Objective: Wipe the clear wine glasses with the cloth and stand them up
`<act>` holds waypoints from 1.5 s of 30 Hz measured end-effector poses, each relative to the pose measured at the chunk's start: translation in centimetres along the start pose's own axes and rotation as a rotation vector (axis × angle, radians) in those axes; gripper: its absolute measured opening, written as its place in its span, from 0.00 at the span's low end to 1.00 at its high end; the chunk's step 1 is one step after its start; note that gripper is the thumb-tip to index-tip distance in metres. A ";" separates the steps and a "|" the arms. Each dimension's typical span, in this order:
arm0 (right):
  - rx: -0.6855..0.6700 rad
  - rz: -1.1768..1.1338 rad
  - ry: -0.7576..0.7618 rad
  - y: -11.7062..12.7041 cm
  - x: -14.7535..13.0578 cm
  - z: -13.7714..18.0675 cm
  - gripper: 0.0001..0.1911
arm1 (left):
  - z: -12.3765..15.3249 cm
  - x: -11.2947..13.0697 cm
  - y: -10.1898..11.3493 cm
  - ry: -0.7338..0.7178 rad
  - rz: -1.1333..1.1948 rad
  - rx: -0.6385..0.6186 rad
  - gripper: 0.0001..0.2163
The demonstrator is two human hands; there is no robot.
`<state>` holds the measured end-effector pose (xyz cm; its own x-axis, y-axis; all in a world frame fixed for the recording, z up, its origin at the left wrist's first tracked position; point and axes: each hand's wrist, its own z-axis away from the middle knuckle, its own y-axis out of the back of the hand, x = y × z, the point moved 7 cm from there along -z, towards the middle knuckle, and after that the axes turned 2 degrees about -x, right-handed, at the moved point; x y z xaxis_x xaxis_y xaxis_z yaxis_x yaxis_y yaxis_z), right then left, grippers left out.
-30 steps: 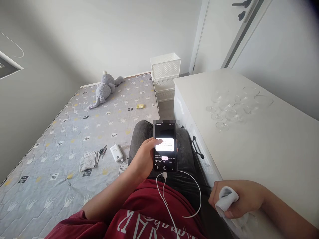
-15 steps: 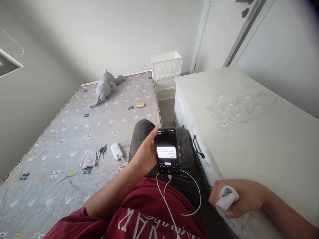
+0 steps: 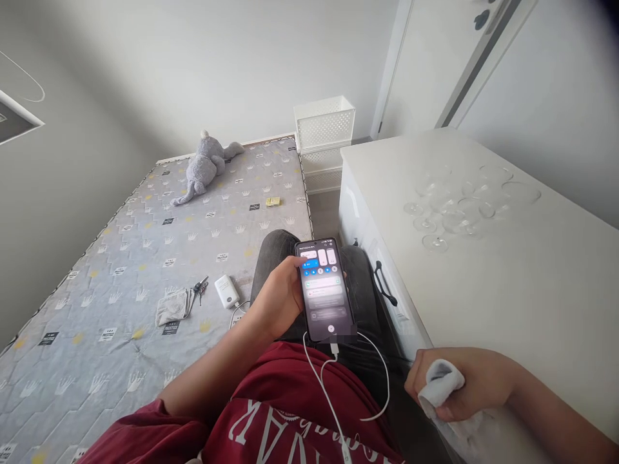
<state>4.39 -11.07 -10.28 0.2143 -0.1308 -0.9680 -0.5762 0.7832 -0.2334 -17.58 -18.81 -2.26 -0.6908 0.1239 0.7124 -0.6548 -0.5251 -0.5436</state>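
My left hand [image 3: 280, 299] grips a black smartphone [image 3: 325, 290] over my lap, thumb resting on the top of its lit screen, which shows a control panel. A white cable [image 3: 329, 393] runs from the phone's bottom edge down across my red shirt. My right hand [image 3: 464, 383] is closed around a bunched white cloth [image 3: 438, 383] at the near edge of the white cabinet top [image 3: 507, 283]. Several clear wine glasses [image 3: 459, 203] stand on that top, farther back and apart from both hands.
A patterned grey mattress [image 3: 120, 258] lies to the left with a grey plush toy [image 3: 206, 164], a white power bank [image 3: 226, 291], keys [image 3: 199, 289], a folded cloth [image 3: 170, 308] and a small yellow item [image 3: 273, 202]. Stacked white baskets [image 3: 324, 138] stand by the far wall.
The phone tilted and rose slightly in my left hand, and its screen changed from a white pop-up to a control panel. My right hand stayed put on the cloth.
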 end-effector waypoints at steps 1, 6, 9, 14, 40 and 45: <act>-0.001 0.003 0.001 0.0 0.0 0.0 0.30 | 0.0 0.0 0.0 -0.002 -0.003 0.011 0.20; -0.001 -0.008 -0.009 0.0 0.3 0.0 0.30 | 0.3 0.1 -0.1 0.002 -0.002 0.048 0.19; -0.006 0.000 -0.005 0.0 0.4 0.0 0.31 | 0.4 0.2 0.0 -0.004 -0.004 0.051 0.18; -0.003 0.007 0.006 0.1 0.1 0.0 0.31 | 0.3 0.4 0.4 -0.049 -0.057 0.022 0.17; 0.014 -0.015 -0.008 0.2 0.1 0.1 0.30 | 0.0 0.4 0.5 -0.076 -0.072 0.007 0.17; 0.012 -0.010 -0.007 0.2 0.4 0.1 0.30 | 0.0 0.4 0.6 -0.103 -0.106 -0.002 0.17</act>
<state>4.44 -10.91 -10.70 0.2262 -0.1344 -0.9648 -0.5641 0.7894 -0.2422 -18.31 -19.09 -2.28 -0.5828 0.0915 0.8075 -0.7228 -0.5124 -0.4636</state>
